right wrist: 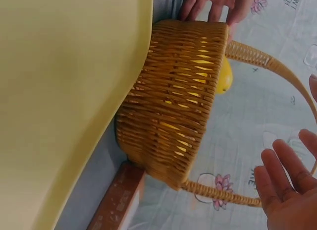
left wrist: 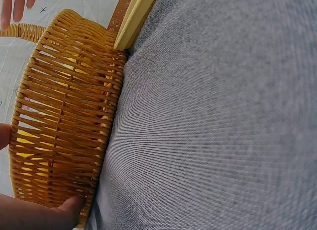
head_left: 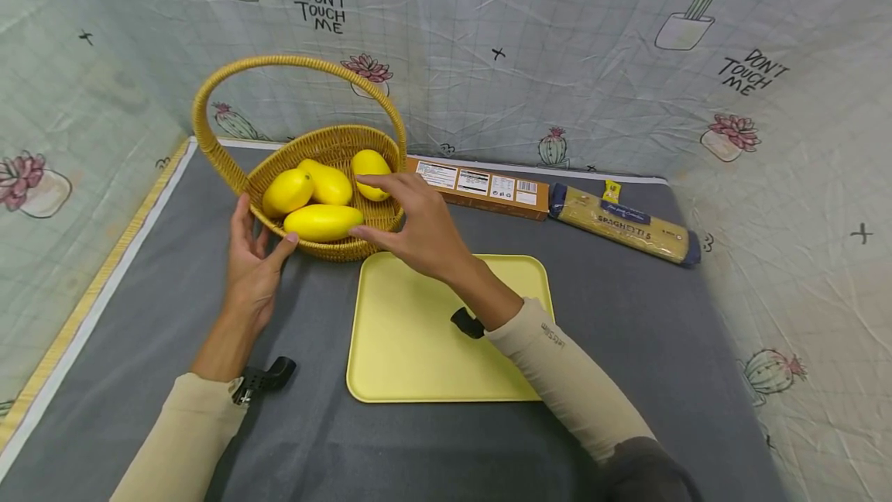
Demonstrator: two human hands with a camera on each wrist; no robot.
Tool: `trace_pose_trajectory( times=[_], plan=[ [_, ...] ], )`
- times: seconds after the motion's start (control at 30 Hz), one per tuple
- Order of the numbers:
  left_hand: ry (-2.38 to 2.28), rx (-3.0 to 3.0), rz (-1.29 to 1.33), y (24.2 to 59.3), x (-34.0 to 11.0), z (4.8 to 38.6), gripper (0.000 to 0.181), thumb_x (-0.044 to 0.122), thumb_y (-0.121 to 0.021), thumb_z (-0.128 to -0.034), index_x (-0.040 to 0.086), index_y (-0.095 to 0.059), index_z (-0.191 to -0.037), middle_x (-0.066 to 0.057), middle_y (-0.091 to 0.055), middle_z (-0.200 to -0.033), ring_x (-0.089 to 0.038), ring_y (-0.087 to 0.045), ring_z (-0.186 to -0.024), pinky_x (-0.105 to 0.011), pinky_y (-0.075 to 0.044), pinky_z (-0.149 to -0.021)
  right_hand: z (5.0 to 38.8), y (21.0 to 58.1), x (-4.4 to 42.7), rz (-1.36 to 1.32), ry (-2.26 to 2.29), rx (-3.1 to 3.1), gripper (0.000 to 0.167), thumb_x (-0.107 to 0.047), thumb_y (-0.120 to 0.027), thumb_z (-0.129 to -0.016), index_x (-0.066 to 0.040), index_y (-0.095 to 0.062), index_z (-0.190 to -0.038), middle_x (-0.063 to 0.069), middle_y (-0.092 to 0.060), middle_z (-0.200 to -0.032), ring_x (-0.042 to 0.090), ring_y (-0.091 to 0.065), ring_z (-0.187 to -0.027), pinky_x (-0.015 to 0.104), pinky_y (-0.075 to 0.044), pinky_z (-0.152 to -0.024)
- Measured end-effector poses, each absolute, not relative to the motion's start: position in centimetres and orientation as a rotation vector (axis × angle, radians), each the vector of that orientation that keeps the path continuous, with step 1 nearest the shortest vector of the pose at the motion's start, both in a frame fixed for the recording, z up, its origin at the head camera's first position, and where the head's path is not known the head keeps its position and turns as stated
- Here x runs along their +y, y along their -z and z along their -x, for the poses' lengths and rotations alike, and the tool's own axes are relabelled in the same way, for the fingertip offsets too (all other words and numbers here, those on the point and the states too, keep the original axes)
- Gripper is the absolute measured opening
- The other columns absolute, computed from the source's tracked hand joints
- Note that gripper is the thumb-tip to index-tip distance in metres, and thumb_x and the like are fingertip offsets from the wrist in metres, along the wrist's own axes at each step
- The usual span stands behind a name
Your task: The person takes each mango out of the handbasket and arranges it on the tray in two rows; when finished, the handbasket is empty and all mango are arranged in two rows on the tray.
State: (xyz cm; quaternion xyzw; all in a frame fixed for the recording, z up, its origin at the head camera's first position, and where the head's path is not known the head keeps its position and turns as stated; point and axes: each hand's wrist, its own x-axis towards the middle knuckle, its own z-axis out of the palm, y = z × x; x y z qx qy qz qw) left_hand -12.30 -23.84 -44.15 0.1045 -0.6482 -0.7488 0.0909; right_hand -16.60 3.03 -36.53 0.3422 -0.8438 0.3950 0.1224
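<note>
In the head view a wicker basket (head_left: 341,250) with a tall arched handle holds several yellow fruits, among them a long one (head_left: 324,223) at the front and a round one (head_left: 372,174) at the right. My left hand (head_left: 254,273) touches the basket's left front side, thumb near the rim; the left wrist view shows fingers against the wicker (left wrist: 59,111). Above the basket's right side is my right hand (head_left: 418,227), its fingers and thumb spread apart with nothing between them. The right wrist view shows that hand (right wrist: 290,185) beside the handle (right wrist: 282,74).
A yellow tray (head_left: 446,339) lies in front of the basket, partly under my right forearm. Behind it are a brown box (head_left: 481,190) and a spaghetti pack (head_left: 623,225) with a small yellow packet (head_left: 612,191). A patterned cloth (head_left: 488,99) hangs at the back.
</note>
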Motion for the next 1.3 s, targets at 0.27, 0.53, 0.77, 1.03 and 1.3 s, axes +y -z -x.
trace_pose_trajectory(
  times=[0.27,0.53,0.77,1.03,1.3],
  plan=[
    [2.229,-1.928,-0.309,44.1,-23.9,12.2,0.101,0.0,-0.071,-0.0994,0.035,-0.009,-0.171,0.009,0.001,-0.18,-0.023,-0.006,-0.168,-0.04,-0.022,-0.134,17.6,37.2,1.4,-1.023,-1.177,-2.536,0.063,-0.041,-0.085,-0.092,-0.019,-0.064,-0.148,0.001,-0.067,-0.143,0.019,-0.059,-0.131,0.035,-0.049,-0.109],
    [2.216,-1.944,-0.325,44.1,-24.0,12.3,0.102,0.0,-0.071,-0.0994,0.036,-0.008,-0.171,0.01,0.001,-0.18,-0.023,-0.006,-0.168,-0.043,-0.021,-0.134,18.9,38.0,-0.6,-1.052,-1.206,-2.645,0.061,-0.042,-0.082,-0.093,-0.019,-0.065,-0.147,0.002,-0.067,-0.144,0.022,-0.062,-0.128,0.033,-0.05,-0.106],
    [2.203,-1.956,-0.342,44.1,-23.8,12.4,0.101,0.001,-0.071,-0.0996,0.036,-0.009,-0.171,0.009,0.001,-0.18,-0.023,-0.007,-0.168,-0.045,-0.02,-0.134,20.1,38.7,-2.2,-1.085,-1.231,-2.702,0.057,-0.037,-0.083,-0.094,-0.014,-0.066,-0.144,0.007,-0.069,-0.138,0.025,-0.065,-0.119,0.031,-0.052,-0.099],
    [2.209,-1.951,-0.345,44.0,-23.8,12.3,0.102,0.0,-0.071,-0.0994,0.036,-0.009,-0.171,0.009,0.001,-0.18,-0.024,-0.007,-0.167,-0.046,-0.021,-0.134,21.1,38.9,-3.5,-1.098,-1.121,-2.81,0.053,-0.037,-0.082,-0.095,-0.015,-0.069,-0.141,0.002,-0.072,-0.137,0.019,-0.066,-0.123,0.03,-0.052,-0.102],
    [2.212,-1.943,-0.345,44.0,-23.7,12.3,0.101,0.0,-0.071,-0.0993,0.036,-0.01,-0.171,0.008,0.0,-0.18,-0.024,-0.009,-0.167,-0.043,-0.025,-0.133,22.0,39.0,-4.7,-1.11,-1.022,-2.924,0.052,-0.039,-0.081,-0.095,-0.017,-0.069,-0.14,0.0,-0.072,-0.137,0.017,-0.065,-0.124,0.03,-0.052,-0.105]
  ],
)
